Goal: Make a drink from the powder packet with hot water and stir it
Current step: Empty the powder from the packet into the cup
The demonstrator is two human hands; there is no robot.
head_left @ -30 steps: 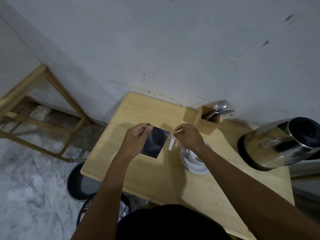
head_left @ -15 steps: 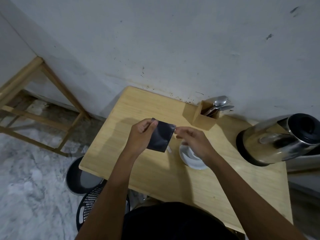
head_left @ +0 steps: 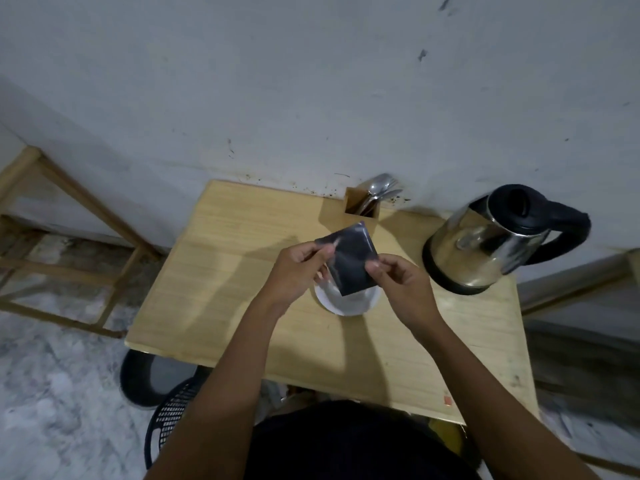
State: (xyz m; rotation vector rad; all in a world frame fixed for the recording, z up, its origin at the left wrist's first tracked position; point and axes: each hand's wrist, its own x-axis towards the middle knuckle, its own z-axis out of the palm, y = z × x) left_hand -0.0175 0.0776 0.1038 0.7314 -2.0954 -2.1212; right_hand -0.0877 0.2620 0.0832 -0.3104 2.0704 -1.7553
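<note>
I hold a dark square powder packet (head_left: 349, 259) in the air over a white cup (head_left: 348, 301) that stands mid-table. My left hand (head_left: 298, 268) pinches the packet's upper left edge. My right hand (head_left: 398, 275) pinches its right edge. The packet hides most of the cup's inside. A steel kettle (head_left: 485, 251) with a black lid and handle stands to the right of the cup. Spoons (head_left: 375, 194) stick out of a wooden holder (head_left: 356, 206) at the back edge by the wall.
The small wooden table (head_left: 221, 306) stands against a white wall. A wooden frame (head_left: 69, 209) stands to the left on the marble floor. A dark round bin (head_left: 138, 379) and a black mesh basket (head_left: 169, 410) sit below the table's near left corner.
My right hand, which held a torn white strip beside the packet, now grips the packet's right edge. Both hands and the packet have come over the cup. The strip is no longer seen.
</note>
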